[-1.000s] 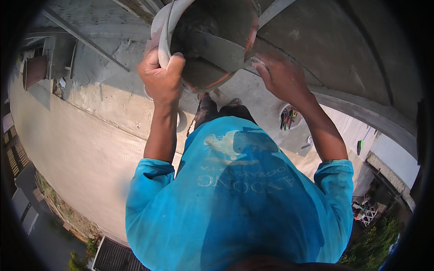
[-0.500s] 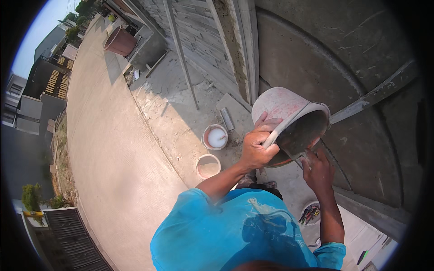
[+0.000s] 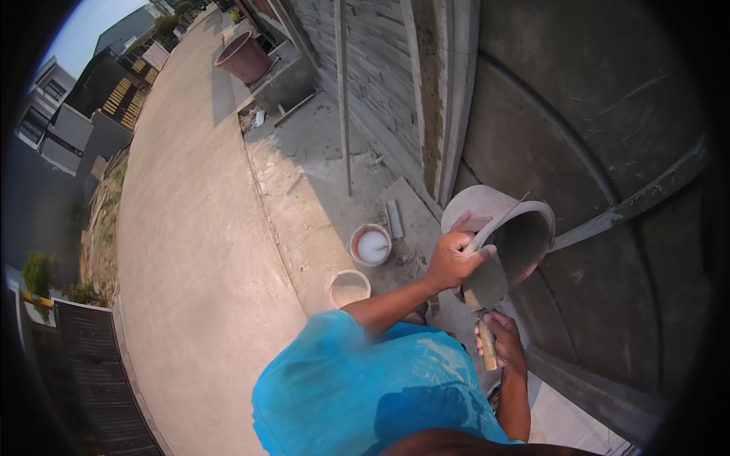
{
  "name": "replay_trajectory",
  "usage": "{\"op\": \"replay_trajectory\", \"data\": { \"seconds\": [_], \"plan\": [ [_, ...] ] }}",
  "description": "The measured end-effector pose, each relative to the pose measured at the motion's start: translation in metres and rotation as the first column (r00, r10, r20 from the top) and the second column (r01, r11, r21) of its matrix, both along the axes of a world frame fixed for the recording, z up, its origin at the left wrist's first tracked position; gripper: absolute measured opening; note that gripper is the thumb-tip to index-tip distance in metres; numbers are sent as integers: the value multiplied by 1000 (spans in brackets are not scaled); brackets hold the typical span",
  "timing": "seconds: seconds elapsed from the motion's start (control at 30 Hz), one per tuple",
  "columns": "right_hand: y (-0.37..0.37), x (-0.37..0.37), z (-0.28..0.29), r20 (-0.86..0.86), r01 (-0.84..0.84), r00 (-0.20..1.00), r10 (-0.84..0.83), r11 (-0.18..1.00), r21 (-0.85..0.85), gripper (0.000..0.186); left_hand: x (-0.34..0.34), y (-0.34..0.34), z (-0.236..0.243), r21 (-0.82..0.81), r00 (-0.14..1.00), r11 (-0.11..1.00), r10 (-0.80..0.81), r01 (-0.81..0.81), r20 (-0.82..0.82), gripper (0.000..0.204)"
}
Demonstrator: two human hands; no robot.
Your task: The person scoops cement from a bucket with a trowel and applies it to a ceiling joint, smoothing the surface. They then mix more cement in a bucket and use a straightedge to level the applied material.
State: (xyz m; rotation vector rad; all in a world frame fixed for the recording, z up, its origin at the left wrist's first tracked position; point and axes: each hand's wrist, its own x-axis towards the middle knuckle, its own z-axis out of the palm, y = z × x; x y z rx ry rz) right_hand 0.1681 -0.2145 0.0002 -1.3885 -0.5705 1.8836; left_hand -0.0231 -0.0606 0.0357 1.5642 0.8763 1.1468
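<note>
My left hand (image 3: 452, 258) grips the rim of a cement-stained bucket (image 3: 490, 213), tipped with its mouth toward the grey rendered wall (image 3: 601, 114). My right hand (image 3: 503, 342) is just below it, closed on the wooden handle of a trowel (image 3: 487, 292). The trowel's blade points up under the bucket's lip and carries grey mortar. Both arms reach out from my blue shirt (image 3: 365, 387).
Far below on the ground stand two small buckets, one with white contents (image 3: 371, 245) and one pale (image 3: 350, 287). A long thin pole (image 3: 344, 99) leans by the brick wall (image 3: 380, 68). A large reddish tub (image 3: 245, 57) sits further off beside the paved road (image 3: 190, 228).
The view has swung from looking up to looking down the wall. The bucket has come down from overhead to my right. My right hand has left the bucket and now holds the trowel under it.
</note>
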Motion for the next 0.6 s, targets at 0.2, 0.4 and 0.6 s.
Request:
{"op": "replay_trajectory", "data": {
  "seconds": [0.2, 0.4, 0.6],
  "plan": [
    [-31, 7, 8, -121, 218, 971, -207, 972, 88, 37, 16, 2, 1, -101, 974, 986, 152, -136, 171, 35],
    [-2, 31, 67, 981, -371, 81, -179, 908, 196, 30, 13, 12, 8, -215, 974, 976, 30, 19, 226, 34],
    [-11, 29, 94, 999, -425, -26, -33, 905, 19, 27, 18, 9, 3, 71, 999, 997, -16, 12, 45, 25]
  ]
}}
